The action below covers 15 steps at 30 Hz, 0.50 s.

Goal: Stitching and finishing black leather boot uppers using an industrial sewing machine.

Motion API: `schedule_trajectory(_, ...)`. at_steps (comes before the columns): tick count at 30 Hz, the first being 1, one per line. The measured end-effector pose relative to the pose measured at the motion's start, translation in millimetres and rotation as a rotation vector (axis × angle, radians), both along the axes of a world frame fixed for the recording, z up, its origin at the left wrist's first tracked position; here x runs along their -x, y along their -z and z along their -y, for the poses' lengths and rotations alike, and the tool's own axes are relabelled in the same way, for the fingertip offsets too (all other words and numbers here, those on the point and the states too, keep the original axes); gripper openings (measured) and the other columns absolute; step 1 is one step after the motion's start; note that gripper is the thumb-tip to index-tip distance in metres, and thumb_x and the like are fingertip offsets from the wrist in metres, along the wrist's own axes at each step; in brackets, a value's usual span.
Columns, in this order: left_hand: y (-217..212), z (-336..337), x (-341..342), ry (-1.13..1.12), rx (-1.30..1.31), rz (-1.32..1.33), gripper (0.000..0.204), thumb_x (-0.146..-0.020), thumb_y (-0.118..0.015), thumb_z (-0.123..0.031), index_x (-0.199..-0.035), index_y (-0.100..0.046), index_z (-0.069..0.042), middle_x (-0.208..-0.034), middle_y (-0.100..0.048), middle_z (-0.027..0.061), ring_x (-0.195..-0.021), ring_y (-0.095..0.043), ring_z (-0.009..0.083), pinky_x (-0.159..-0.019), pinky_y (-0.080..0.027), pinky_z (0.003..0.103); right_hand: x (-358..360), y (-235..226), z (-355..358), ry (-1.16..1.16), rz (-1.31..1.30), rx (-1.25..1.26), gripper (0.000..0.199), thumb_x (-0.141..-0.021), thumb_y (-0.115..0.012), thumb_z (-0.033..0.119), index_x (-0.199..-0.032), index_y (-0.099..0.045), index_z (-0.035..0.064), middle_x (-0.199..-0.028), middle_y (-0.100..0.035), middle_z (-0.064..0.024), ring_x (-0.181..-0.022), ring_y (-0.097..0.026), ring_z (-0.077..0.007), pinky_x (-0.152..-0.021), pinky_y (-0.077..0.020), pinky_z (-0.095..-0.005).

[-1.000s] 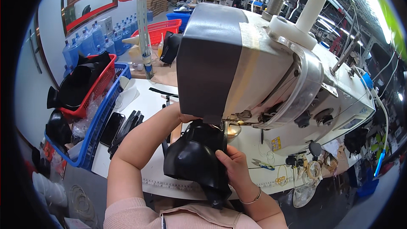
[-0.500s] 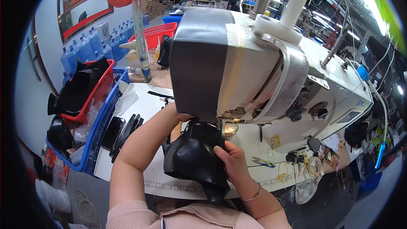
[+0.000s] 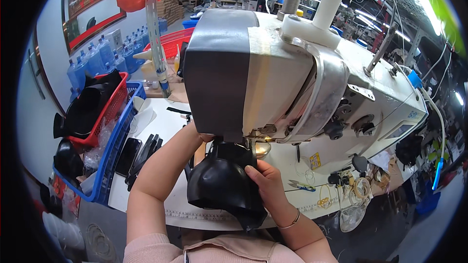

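Glossy black shoe upper (image 3: 222, 185) (R hand (image 3: 265, 185))

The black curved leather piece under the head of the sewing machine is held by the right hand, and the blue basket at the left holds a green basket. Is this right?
Not quite. The head view shows a red basket, not green, inside the blue basket.

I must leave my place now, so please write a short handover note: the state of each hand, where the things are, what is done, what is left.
Right hand: grips the right side of the black curved leather piece, fingers on top.
Left hand: mostly hidden behind the piece, under the grey-and-white sewing machine head; its grip cannot be seen.
The piece sits under the head at the needle area, over the white table.
Done: piece positioned there.
Left: stitching progress not visible. More black pieces wait in the red basket.
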<state>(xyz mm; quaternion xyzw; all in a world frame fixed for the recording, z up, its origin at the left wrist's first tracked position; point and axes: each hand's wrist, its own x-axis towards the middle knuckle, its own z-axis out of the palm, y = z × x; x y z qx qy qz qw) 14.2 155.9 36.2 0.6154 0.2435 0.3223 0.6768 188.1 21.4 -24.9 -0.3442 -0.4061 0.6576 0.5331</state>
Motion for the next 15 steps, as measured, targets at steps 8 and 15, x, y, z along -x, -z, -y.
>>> schedule_trajectory(8,5,-6,-5,0.004,-0.006,-0.023,0.052,-0.073,-0.073,-0.001,-0.122,-0.054,-0.004,-0.114,-0.057,0.0097,-0.097,-0.06,0.0197,-0.074,-0.058,0.033,-66,12,21,0.475,0.44,-0.415,0.022,-0.089,-0.057,0.003,-0.109,-0.06,-0.003,-0.091,-0.066,-0.01,-0.079,-0.064,-0.0153,-0.07,-0.0532,-0.0261)
schedule_trajectory(15,13,-5,-1,-0.006,-0.015,-0.037,0.052,-0.073,-0.073,-0.001,-0.121,-0.054,-0.004,-0.114,-0.057,0.0097,-0.098,-0.06,0.0198,-0.074,-0.058,0.033,-214,-41,22,1.511,1.196,-0.855,0.009,-0.087,-0.058,-0.002,-0.096,-0.061,-0.0028,-0.089,-0.062,-0.0087,-0.079,-0.057,-0.0168,-0.072,-0.046,-0.0271)
